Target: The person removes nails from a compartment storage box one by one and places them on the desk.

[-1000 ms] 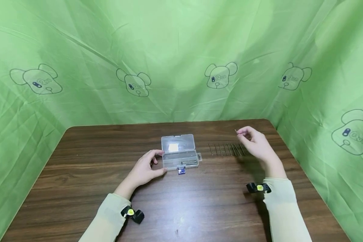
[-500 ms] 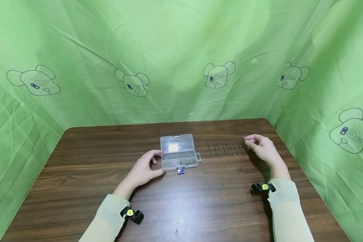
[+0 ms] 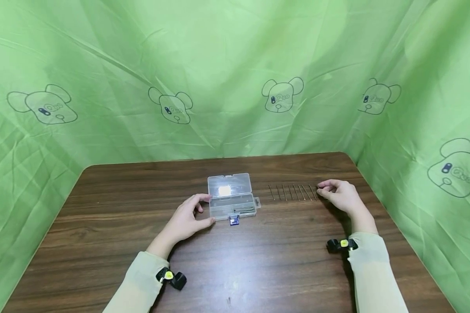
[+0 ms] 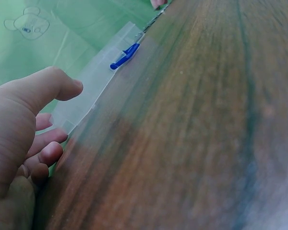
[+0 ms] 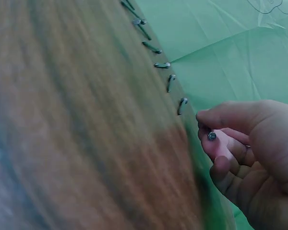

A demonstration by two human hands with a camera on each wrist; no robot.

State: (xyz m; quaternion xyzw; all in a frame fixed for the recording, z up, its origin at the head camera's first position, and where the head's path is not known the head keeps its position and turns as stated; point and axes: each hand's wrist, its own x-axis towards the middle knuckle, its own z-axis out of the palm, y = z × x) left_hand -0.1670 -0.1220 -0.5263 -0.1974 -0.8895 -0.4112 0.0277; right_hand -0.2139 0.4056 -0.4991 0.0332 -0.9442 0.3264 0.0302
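My right hand (image 3: 340,196) low over table (image 3: 258,269), at right end of nail row (image 3: 293,192). Thumb and forefinger pinch one nail (image 5: 211,136); head shows between fingertips in wrist view, shaft hidden, so can't say if tip touches wood. Row lies in line, nails side by side, just left of my fingers. My left hand (image 3: 188,219) rests at left end of clear plastic box (image 3: 231,202), fingers loosely curved, thumb against front corner, seemingly bracing, not gripping. Box lid open, blue latch (image 3: 234,221) at front. More nails inside box.
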